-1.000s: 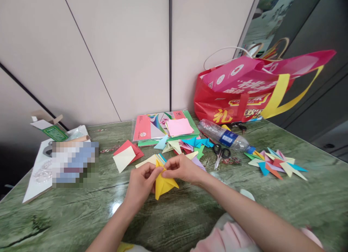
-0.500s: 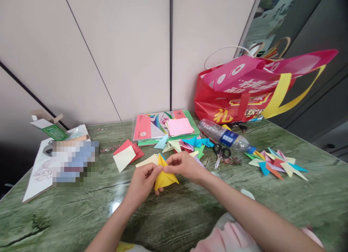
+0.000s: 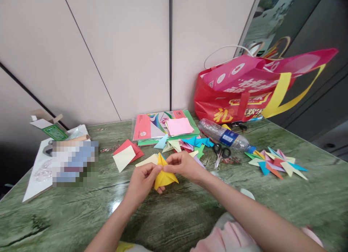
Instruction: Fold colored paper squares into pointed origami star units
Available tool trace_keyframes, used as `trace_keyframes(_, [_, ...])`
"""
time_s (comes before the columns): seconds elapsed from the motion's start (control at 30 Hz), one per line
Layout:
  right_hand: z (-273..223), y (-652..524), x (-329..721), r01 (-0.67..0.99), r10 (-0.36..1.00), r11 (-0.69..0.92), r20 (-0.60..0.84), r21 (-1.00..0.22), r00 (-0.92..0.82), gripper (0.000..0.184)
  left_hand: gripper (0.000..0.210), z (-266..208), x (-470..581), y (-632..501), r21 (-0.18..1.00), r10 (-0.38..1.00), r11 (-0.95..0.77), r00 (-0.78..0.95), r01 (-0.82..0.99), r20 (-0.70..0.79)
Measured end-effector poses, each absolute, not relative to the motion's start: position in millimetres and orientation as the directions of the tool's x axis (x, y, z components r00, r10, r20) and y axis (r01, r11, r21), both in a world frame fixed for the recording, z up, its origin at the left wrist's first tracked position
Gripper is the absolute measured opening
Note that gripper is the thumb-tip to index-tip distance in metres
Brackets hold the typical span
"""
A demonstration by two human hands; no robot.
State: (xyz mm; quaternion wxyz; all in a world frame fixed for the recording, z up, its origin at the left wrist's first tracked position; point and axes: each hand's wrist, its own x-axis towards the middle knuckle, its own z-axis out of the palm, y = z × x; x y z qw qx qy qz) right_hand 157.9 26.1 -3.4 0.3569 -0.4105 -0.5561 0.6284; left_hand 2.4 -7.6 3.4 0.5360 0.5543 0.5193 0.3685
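Both hands pinch a folded yellow paper piece above the green marbled counter (image 3: 67, 212).

Head view: the left hand (image 3: 141, 181) has its grip closed on the yellow folded paper shape (image 3: 164, 177) from the left, while the right hand (image 3: 183, 166) pinches its upper point; black-handled scissors (image 3: 220, 152) and a clear plastic bottle (image 3: 224, 135) lie just beyond, near the red shopping bag (image 3: 244, 96).

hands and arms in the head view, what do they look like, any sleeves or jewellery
Both arms are bare up to the bottom edge of the picture: no sleeves, gloves, watch or bracelet in view. The left hand and right hand show no rings that I can make out. Pink clothing lies below the right forearm.
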Motion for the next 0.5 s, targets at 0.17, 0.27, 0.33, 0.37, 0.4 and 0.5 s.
trace_keyframes(0.17, [-5.8, 27.3, 157.8, 0.014, 0.904, -0.089, -0.087, -0.996, -0.419, 0.027, 0.033, 10.8, 4.1, -8.0, 0.965, 0.950, 0.174, 0.226, 0.195, -0.217])
trace_keyframes(0.27, [-6.4, 27.1, 157.3, 0.014, 0.905, -0.075, -0.074, -0.997, -0.420, 0.024, 0.035, 12.9, 5.4, -7.9, 0.957, 0.933, 0.212, 0.251, 0.197, -0.258])
trace_keyframes(0.33, [-6.4, 26.7, 157.1, 0.008, 0.903, -0.071, -0.068, -0.997, -0.424, 0.024, 0.035, 12.2, 5.4, -7.8, 0.956, 0.932, 0.220, 0.247, 0.194, -0.265])
trace_keyframes(0.37, [-6.5, 26.5, 157.2, 0.005, 0.902, -0.069, -0.065, -0.998, -0.427, 0.024, 0.035, 11.5, 5.1, -7.7, 0.956, 0.933, 0.219, 0.244, 0.195, -0.264])
trace_keyframes(0.4, [-6.6, 26.5, 157.5, 0.004, 0.900, -0.067, -0.062, -0.998, -0.431, 0.024, 0.034, 10.8, 4.7, -7.8, 0.956, 0.934, 0.214, 0.244, 0.199, -0.260])
trace_keyframes(0.5, [-6.8, 27.2, 159.8, 0.013, 0.893, -0.065, -0.064, -0.998, -0.446, 0.023, 0.033, 10.1, 3.1, -8.6, 0.956, 0.932, 0.186, 0.269, 0.225, -0.245])
